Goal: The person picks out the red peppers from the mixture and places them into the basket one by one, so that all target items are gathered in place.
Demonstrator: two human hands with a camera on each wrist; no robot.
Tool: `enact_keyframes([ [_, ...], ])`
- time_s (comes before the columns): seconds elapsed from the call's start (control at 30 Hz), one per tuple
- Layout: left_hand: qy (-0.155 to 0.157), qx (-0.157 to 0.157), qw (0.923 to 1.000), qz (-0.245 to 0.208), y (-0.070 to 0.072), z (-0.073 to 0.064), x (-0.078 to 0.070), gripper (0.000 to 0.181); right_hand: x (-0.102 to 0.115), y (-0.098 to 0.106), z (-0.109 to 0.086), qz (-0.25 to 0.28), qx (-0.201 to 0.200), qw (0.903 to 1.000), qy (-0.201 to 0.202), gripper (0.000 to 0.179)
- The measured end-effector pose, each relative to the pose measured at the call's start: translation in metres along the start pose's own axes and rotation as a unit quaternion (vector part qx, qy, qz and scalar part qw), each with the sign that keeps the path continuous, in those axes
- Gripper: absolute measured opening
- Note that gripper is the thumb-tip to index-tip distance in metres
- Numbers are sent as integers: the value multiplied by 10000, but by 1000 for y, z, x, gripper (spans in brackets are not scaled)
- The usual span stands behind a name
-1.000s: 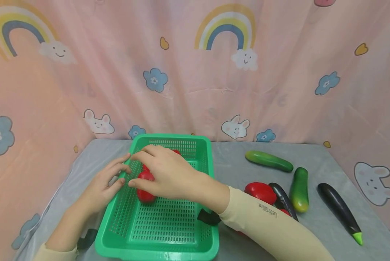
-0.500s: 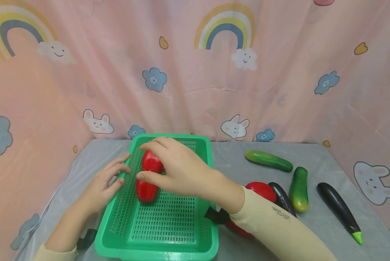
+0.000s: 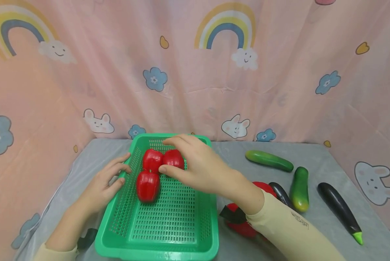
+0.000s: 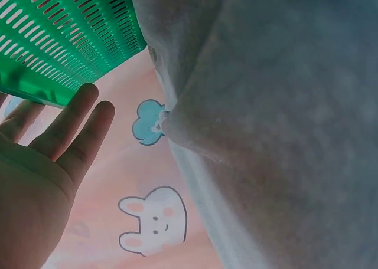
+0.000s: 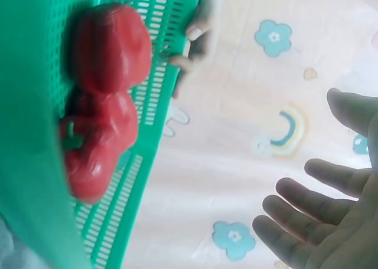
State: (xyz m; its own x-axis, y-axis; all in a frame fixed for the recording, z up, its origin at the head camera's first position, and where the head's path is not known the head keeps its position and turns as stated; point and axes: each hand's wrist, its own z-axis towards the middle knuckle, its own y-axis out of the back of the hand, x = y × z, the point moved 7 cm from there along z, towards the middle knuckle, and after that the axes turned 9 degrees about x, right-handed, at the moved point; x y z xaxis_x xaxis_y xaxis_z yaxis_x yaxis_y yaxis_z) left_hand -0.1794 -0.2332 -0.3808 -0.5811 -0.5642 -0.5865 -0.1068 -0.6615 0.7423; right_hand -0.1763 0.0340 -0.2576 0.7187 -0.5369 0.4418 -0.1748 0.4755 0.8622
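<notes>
A green plastic basket (image 3: 159, 255) with slotted walls stands in front of me. Three red bell peppers lie in its left and far part: a near one (image 3: 148, 186), one behind it (image 3: 152, 160) and one beside that (image 3: 174, 158). My left hand (image 3: 100, 186) rests its fingertips on the basket's left rim; in the left wrist view its fingers (image 4: 71, 124) are straight. Over the basket's right side hovers my right hand (image 3: 199, 165), thumb and fingers spread. Nothing is between its fingers, as the right wrist view shows with the hand (image 5: 333, 216) apart from the peppers.
To the right on the grey cloth (image 3: 227, 159) lie two cucumbers, one far (image 3: 269, 160) and one nearer (image 3: 299, 189). A dark eggplant (image 3: 340, 210) lies farthest right, another (image 3: 281, 194) beside my forearm. More red peppers (image 3: 243, 229) are partly hidden beneath that forearm.
My right hand has drawn back rightward from above the peppers, its fingers staying spread, and uncovered all three. The left hand and the basket have stayed put.
</notes>
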Motion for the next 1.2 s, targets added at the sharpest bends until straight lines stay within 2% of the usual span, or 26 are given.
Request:
enact_keyframes([
  [0.17, 21, 12, 10000, -72, 0, -1, 0, 18, -13, 5, -10, 106, -64, 9998, -137, 60],
  [0.4, 36, 22, 10000, -88, 0, 0, 0, 18, -32, 7, -26, 247, -96, 9979, -591, 63],
  [0.77, 38, 20, 10000, -80, 1, 1, 0, 18, -52, 14, -53, 396, -298, 9958, -772, 63],
  [1.2, 47, 40, 10000, -77, 1, 1, 0, 18, -77, 23, -86, 441, -433, 9891, -1336, 64],
])
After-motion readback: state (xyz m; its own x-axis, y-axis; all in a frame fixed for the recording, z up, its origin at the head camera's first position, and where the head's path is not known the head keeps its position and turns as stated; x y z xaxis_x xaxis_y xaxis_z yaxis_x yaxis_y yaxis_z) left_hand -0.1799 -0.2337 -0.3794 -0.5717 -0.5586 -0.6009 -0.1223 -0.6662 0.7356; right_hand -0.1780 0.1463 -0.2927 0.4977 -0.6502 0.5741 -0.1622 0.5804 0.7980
